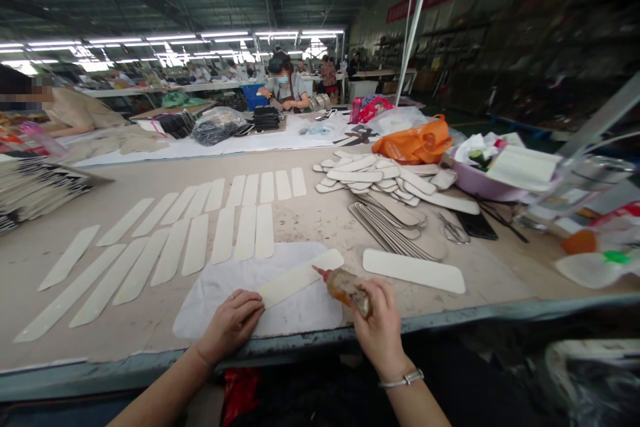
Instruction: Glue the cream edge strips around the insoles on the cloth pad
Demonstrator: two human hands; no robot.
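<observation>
A long cream strip (300, 277) with rounded ends lies slantwise on a white sheet (210, 300) near the table's front edge. My left hand (235, 320) rests on the sheet, its closed fingers pressing on the strip's lower left end. In my right hand (377, 317) is a small glue bottle (347, 288) with amber contents, held on its side. Its reddish nozzle points left, over the upper right part of the strip. Another cream strip (414, 271) lies to the right of the bottle.
Rows of cream strips (195, 245) cover the left side. Behind on the right are a strip pile (365, 173), stacked strips (390, 230), scissors (455, 230), a black phone (477, 225), an orange bag (415, 141) and a purple basin (487, 183). A person (287, 90) works beyond the table.
</observation>
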